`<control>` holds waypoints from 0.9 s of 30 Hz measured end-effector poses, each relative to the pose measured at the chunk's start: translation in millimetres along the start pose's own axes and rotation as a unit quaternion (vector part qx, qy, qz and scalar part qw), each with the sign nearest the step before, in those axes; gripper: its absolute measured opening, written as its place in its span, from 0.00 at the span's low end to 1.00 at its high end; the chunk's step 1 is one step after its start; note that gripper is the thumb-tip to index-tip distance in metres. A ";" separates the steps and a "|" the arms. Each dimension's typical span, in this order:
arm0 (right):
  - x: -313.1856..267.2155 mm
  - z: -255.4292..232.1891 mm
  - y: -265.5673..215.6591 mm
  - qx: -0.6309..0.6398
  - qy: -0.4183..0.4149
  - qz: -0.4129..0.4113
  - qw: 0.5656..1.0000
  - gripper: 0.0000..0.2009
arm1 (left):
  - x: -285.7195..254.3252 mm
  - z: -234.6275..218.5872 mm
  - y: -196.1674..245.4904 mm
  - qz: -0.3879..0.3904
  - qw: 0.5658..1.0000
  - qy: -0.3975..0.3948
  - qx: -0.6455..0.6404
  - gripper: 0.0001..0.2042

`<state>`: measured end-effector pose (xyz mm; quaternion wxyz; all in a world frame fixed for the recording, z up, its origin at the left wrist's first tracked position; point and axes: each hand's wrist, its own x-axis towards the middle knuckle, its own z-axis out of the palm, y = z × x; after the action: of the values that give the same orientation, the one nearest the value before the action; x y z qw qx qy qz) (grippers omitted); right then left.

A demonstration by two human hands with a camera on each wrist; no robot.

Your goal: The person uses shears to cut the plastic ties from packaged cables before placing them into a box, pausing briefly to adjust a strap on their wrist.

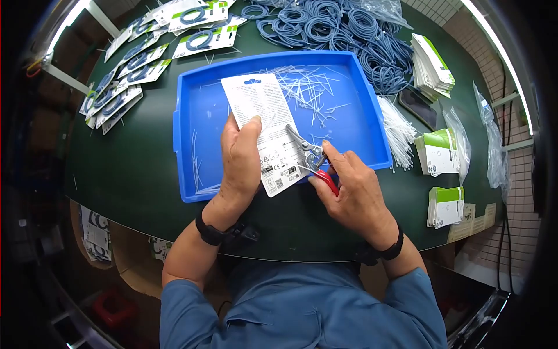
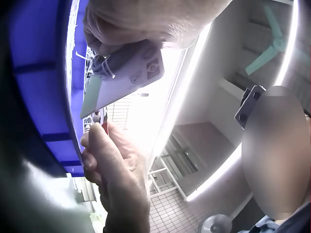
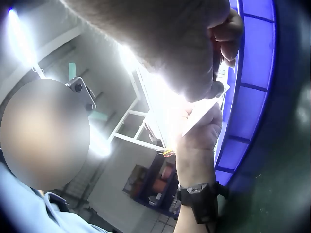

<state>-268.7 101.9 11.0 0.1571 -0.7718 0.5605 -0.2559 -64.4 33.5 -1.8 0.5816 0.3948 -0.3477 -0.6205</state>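
Observation:
My left hand (image 1: 241,154) grips a white printed backing card (image 1: 261,102) by its left side, thumb on the printed face. The card stands tilted over the blue tray (image 1: 179,139). A coiled cable (image 2: 101,67) sits against the card's other side in the left wrist view, with a white tie end poking out. In my right hand (image 1: 363,195) are small red-handled cutters (image 1: 326,181), their metal jaws overlapping the card's right edge. A thin white strip shows beside the cutters. Cut white tie pieces (image 1: 305,87) lie scattered in the tray.
Blue cable coils (image 1: 349,26) are heaped behind the tray. Carded cables (image 1: 136,64) spread over the table's left. To the right are a bundle of white cable ties (image 1: 397,131), a phone (image 1: 417,109), stacked cards (image 1: 440,152) and plastic bags (image 1: 491,136).

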 end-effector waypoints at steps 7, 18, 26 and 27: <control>-15.6 -15.7 -4.0 0.056 -0.068 -0.006 0.996 0.35 | 6.4 -7.8 9.1 0.005 0.999 0.042 -0.023 0.20; -12.0 -18.4 -12.5 0.050 -0.045 -0.018 0.998 0.37 | -0.9 -3.6 5.5 0.026 0.997 0.056 -0.047 0.20; -14.9 -14.9 -6.9 0.096 -0.066 -0.008 0.993 0.37 | 0.4 -3.6 3.4 0.066 0.997 0.038 -0.016 0.19; -15.0 -14.1 -6.8 0.110 -0.067 -0.002 0.992 0.37 | 0.1 -2.9 3.1 0.072 0.997 0.030 -0.015 0.19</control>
<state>-275.0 119.0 22.8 0.2781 -0.7664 0.5156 -0.2638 -60.4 33.3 -0.3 0.6406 0.3782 -0.3483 -0.5704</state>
